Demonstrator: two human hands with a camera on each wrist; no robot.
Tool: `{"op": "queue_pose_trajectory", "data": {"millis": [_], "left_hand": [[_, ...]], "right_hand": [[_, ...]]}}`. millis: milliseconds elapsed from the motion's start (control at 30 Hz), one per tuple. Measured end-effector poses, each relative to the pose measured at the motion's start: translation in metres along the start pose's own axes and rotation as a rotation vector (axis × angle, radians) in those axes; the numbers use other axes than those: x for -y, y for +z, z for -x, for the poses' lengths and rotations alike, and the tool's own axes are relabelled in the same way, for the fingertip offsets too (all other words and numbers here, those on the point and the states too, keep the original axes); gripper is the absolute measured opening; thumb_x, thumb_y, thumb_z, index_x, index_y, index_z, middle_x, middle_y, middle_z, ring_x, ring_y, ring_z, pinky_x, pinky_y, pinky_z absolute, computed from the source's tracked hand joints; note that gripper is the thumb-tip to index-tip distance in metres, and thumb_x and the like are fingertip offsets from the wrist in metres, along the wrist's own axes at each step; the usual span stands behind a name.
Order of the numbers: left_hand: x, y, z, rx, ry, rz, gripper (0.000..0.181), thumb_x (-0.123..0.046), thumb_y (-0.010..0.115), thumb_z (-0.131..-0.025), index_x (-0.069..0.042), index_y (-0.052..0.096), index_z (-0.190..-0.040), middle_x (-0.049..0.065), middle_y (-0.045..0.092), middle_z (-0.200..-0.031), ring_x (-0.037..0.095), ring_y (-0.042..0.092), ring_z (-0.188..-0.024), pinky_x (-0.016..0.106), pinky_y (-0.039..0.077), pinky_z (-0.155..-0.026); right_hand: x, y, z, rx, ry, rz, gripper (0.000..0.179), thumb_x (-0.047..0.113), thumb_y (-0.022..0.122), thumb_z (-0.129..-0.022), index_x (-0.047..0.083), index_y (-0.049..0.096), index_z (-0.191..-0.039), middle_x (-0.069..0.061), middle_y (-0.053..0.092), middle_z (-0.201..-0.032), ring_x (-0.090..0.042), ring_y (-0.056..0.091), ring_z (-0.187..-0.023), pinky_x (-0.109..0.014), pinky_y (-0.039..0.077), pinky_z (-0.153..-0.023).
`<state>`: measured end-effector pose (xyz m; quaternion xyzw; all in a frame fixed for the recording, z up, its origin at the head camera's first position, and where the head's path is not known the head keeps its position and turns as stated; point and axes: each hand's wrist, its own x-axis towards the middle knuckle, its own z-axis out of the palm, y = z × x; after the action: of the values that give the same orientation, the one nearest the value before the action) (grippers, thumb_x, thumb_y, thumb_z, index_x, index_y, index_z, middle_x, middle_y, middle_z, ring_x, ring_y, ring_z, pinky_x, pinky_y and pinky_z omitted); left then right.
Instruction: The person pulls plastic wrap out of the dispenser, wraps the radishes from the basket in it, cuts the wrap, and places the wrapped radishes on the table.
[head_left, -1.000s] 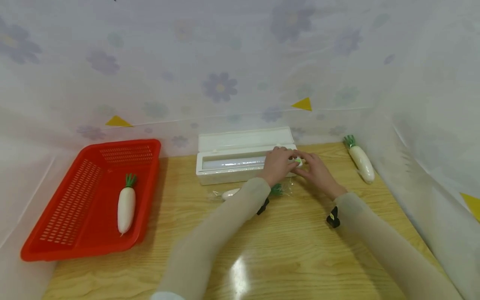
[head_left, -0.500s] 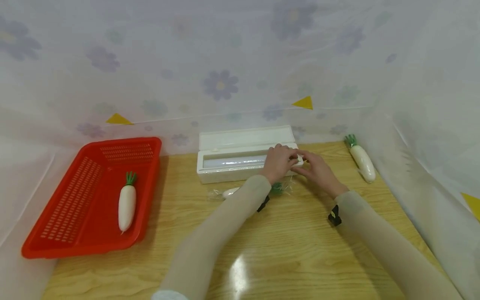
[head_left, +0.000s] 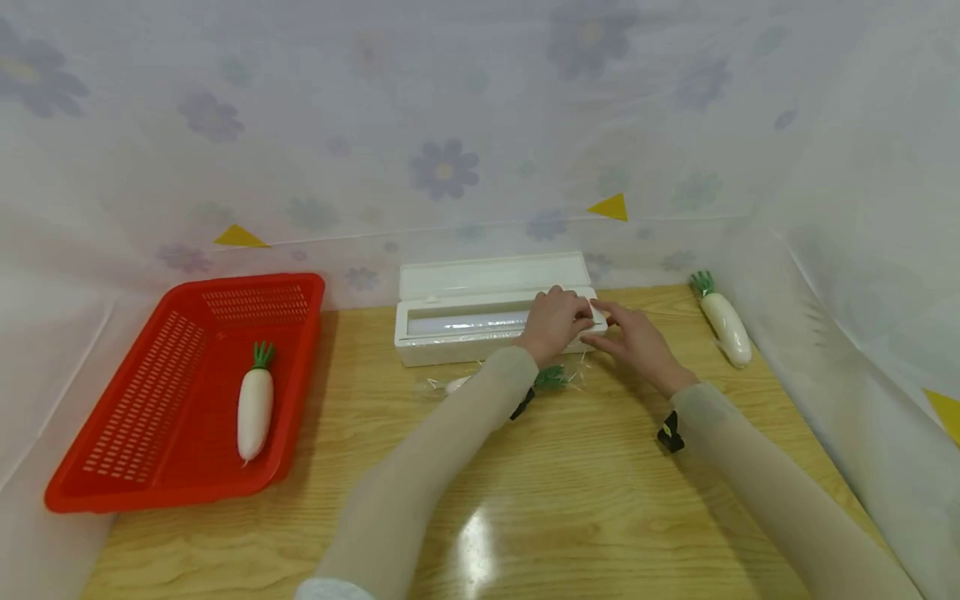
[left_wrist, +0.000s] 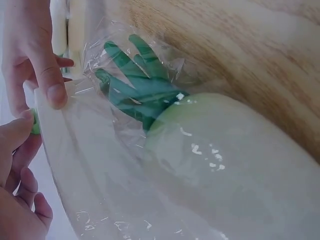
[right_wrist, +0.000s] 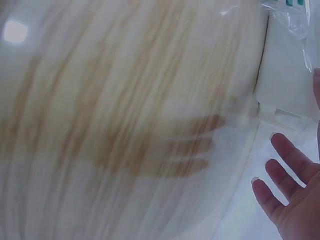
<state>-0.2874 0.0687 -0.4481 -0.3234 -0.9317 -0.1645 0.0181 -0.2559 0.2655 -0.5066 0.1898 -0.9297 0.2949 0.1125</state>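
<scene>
A white cling film box (head_left: 442, 354) stands at the back of the table with its lid up and a roll of film (head_left: 465, 323) inside. At the box's right end my left hand (head_left: 551, 323) pinches a small green slider (left_wrist: 35, 123) between thumb and finger. My right hand (head_left: 637, 343) holds that same end, thumb on the front corner and index finger on top; its other fingers (right_wrist: 285, 175) are spread. A white radish (left_wrist: 225, 150) with green leaves, wrapped in clear film, lies before the box, partly hidden by my left arm in the head view.
At left stands a red basket (head_left: 150, 502) with one white radish (head_left: 256, 408) in it. Another radish (head_left: 726, 329), apparently in film, lies at the right back. A floral sheet (head_left: 442, 171) walls off the table's back and sides.
Both hands stay at the box's right end, with only slight finger movement. The green slider, visible between them earlier, is now covered by fingers in the head view.
</scene>
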Motion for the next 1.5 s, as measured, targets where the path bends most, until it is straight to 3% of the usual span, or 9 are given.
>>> {"op": "queue_pose_trajectory", "data": {"millis": [467, 867, 1033, 1267, 1500], "left_hand": [[0.003, -0.001, 0.002, -0.001, 0.021, 0.008, 0.019, -0.035, 0.066, -0.102, -0.023, 0.079, -0.11, -0.007, 0.072, -0.104, 0.013, 0.056, -0.096, 0.035, 0.046, -0.094], [0.005, -0.004, 0.008, -0.003, 0.019, 0.055, 0.021, -0.033, 0.067, -0.101, -0.02, 0.08, -0.113, -0.005, 0.073, -0.107, 0.014, 0.057, -0.099, 0.035, 0.045, -0.095], [0.015, -0.007, 0.01, 0.007, 0.021, 0.028, 0.023, -0.034, 0.065, -0.103, -0.02, 0.08, -0.114, -0.005, 0.074, -0.109, 0.014, 0.058, -0.099, 0.033, 0.046, -0.095], [0.032, -0.013, 0.019, 0.011, 0.019, 0.032, 0.021, -0.032, 0.067, -0.102, -0.019, 0.08, -0.113, -0.005, 0.075, -0.109, 0.015, 0.058, -0.098, 0.032, 0.047, -0.092], [0.038, -0.015, 0.026, 0.01, 0.009, 0.042, 0.021, -0.032, 0.067, -0.102, -0.019, 0.08, -0.113, -0.005, 0.074, -0.109, 0.015, 0.058, -0.1, 0.033, 0.046, -0.096]], "right_hand": [[-0.001, -0.004, -0.002, 0.073, 0.109, -0.01, 0.069, 0.041, 0.073, -0.098, 0.012, 0.047, -0.156, -0.022, 0.065, -0.124, -0.043, 0.058, -0.114, -0.063, 0.047, -0.09], [-0.001, -0.003, -0.002, 0.063, 0.102, -0.014, 0.068, 0.038, 0.074, -0.098, 0.011, 0.048, -0.154, -0.024, 0.066, -0.125, -0.045, 0.057, -0.115, -0.067, 0.044, -0.096], [-0.001, -0.005, -0.003, 0.073, 0.108, -0.018, 0.071, 0.039, 0.074, -0.098, 0.01, 0.046, -0.156, -0.026, 0.067, -0.122, -0.046, 0.056, -0.116, -0.068, 0.042, -0.099], [-0.005, -0.005, -0.005, 0.073, 0.106, -0.038, 0.071, 0.036, 0.075, -0.098, 0.006, 0.046, -0.155, -0.026, 0.07, -0.119, -0.041, 0.065, -0.11, -0.06, 0.051, -0.09], [-0.002, -0.003, -0.006, 0.081, 0.106, -0.036, 0.071, 0.036, 0.075, -0.098, 0.007, 0.045, -0.155, -0.025, 0.071, -0.113, -0.041, 0.065, -0.108, -0.06, 0.05, -0.09]]}}
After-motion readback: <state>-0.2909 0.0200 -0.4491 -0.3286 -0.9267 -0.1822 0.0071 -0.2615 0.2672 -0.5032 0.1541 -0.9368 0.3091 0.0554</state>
